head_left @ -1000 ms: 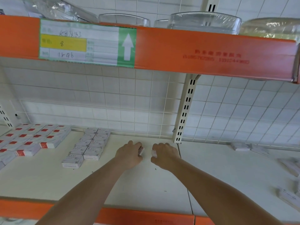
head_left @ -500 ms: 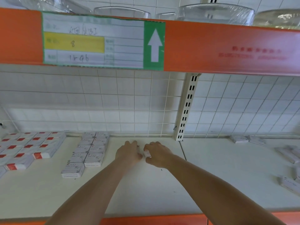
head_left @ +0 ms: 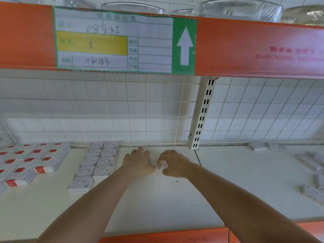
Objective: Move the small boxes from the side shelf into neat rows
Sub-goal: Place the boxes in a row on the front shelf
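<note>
Head view: both arms reach fwd to the back of the white shelf point(head_left: 157, 204), close to the wire grid wall point(head_left: 122, 109). Left hand point(head_left: 138, 163) lies palm down w/ fingers spread flat on the shelf; cannot tell if anything is under it. Right hand point(head_left: 172, 163) just beside it, grip curled round a small pale box point(head_left: 164, 165) at shelf level. To the left, grey boxes point(head_left: 95, 163) sit in 2 neat columns; further left, red-marked boxes point(head_left: 29, 160) in rows. On the right shelf section, loose boxes point(head_left: 310, 172) lie scattered, well apart from the hands. Orange beam point(head_left: 245, 46) above carries a label card point(head_left: 114, 42) w/ a white arrow.
</note>
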{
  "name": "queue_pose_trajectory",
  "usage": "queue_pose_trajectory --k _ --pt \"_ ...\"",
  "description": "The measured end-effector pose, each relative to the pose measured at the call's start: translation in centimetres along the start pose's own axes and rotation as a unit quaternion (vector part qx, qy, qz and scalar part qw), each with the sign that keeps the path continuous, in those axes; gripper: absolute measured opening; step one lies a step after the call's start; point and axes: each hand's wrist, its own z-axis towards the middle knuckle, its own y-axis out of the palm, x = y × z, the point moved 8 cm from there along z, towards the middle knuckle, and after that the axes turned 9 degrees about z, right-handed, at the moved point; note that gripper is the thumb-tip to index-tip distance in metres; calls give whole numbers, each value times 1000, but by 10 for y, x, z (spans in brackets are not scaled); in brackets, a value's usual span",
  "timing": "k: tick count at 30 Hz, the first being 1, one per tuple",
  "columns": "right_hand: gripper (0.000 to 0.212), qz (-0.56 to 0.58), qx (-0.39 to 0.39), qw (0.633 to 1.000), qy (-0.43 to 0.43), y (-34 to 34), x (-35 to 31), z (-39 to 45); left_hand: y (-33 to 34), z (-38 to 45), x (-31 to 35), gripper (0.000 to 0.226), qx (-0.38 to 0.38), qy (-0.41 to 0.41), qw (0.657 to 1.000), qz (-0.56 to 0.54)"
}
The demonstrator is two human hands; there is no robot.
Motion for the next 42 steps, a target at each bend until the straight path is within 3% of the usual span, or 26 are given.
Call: queue_pose_trajectory --k 3,6,9,14,21,26,34,42 --pt "45 13 53 998 41 -13 6 -3 4 -3 4 62 -36 61 997 13" --pt "59 -13 89 991 101 -20 14 -5 5 -3 4 65 -42 71 997 6" --pt "71 -6 72 990 122 -14 18 -5 4 -4 4 63 -39 74 996 -6" --pt "74 12 -2 997 80 -1 13 -6 5 0 0 49 -34 68 997 -10" --pt "33 141 49 984 92 -8 19 -5 8 -1 -3 36 -8 40 999 -10" --pt "44 102 45 990 88 -7 13 -5 6 2 -5 28 14 13 1000 8" --pt "43 -63 77 990 101 -19 14 -5 3 9 -9 29 34 -46 998 1" --pt "44 -51 73 991 102 -17 18 -3 3 18 0 34 46 -58 995 -61"
